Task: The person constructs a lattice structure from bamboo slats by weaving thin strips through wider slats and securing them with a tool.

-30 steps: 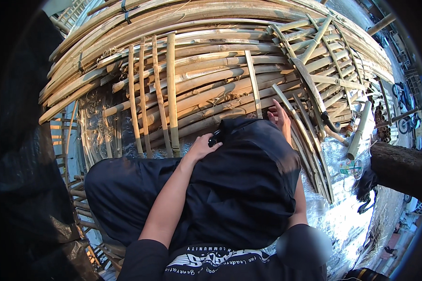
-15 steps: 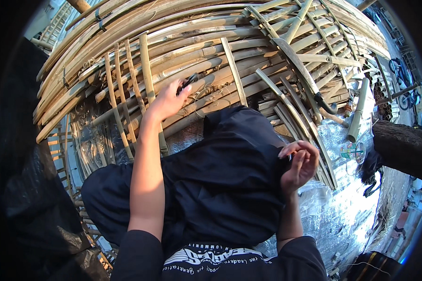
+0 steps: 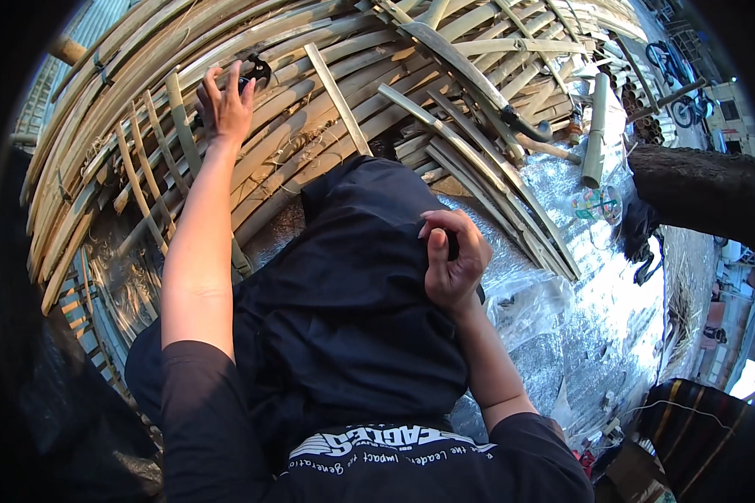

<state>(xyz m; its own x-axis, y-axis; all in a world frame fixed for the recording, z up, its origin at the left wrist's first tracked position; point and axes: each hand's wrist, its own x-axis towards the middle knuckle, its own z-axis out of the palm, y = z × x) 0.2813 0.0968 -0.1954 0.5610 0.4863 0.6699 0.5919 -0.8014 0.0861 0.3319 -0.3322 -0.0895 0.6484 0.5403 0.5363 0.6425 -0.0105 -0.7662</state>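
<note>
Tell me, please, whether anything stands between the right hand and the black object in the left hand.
Yes: across the view, the dark-clothed knee lies between the right hand and the black object in the left hand. Clearance above it cannot be judged.

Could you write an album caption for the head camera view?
Left hand holding a small black object over bamboo strips; right hand loosely curled above black clothing.

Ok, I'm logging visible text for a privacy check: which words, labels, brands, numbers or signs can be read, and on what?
Black T-shirt: white lettering across the chest, partly legible; I won't copy the wording out.
Clear plastic container: green and red markings, too small to tell whether they are text.
I can make out no other lettering.
</note>
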